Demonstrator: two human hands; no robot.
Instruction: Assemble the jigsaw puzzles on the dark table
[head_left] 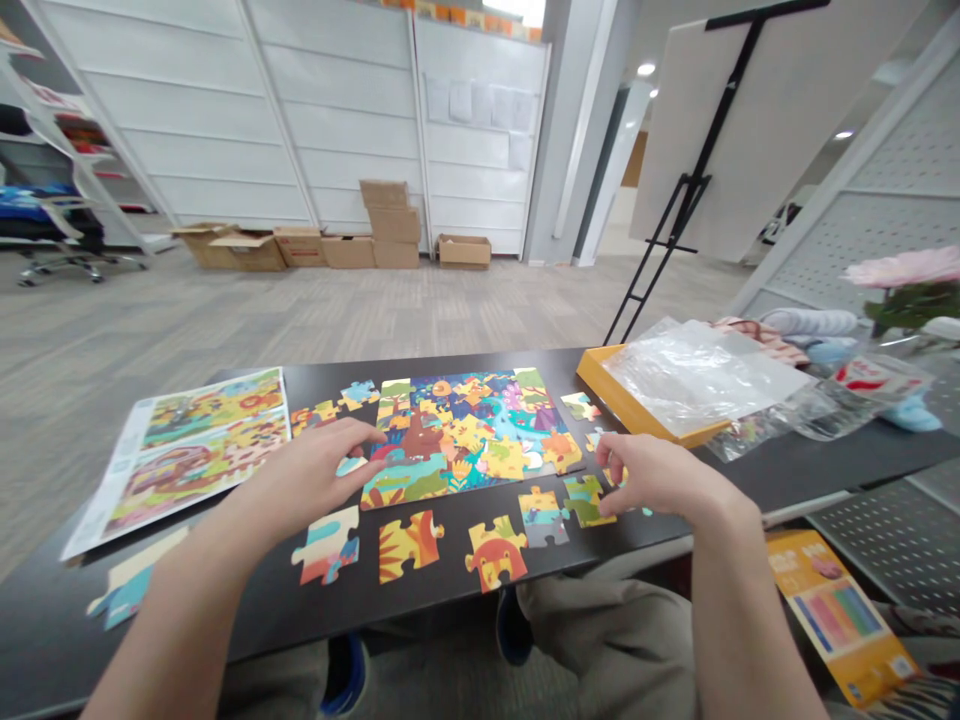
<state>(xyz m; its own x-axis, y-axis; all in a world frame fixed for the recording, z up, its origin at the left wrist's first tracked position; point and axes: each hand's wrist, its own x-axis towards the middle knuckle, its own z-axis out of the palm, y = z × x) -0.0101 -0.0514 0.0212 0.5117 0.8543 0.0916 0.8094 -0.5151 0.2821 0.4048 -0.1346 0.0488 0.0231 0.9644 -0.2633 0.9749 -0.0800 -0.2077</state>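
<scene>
My left hand point(315, 482) hovers at the left edge of the colourful jigsaw picture point(405, 488), thumb and index finger apart, with a light blue puzzle piece point(349, 466) partly hidden behind it. On the other side, my right hand point(652, 478) has bent fingers spread from the thumb. Its thumb tip is at the edge of a green puzzle piece point(587, 500); I cannot tell whether they touch. Along the near side lie a lion-face piece point(498, 556), a yellow-orange piece point(409, 548), a blue-grey piece point(544, 517) and a red-and-blue piece point(328, 546). Loose yellow pieces rest on the picture.
A printed picture sheet point(120, 470) lies at the left of the black table point(450, 612). At the right stands a yellow box lid point(611, 395) with clear plastic in it. Cardboard boxes point(394, 225) line the far wall. An easel point(675, 215) stands behind the table.
</scene>
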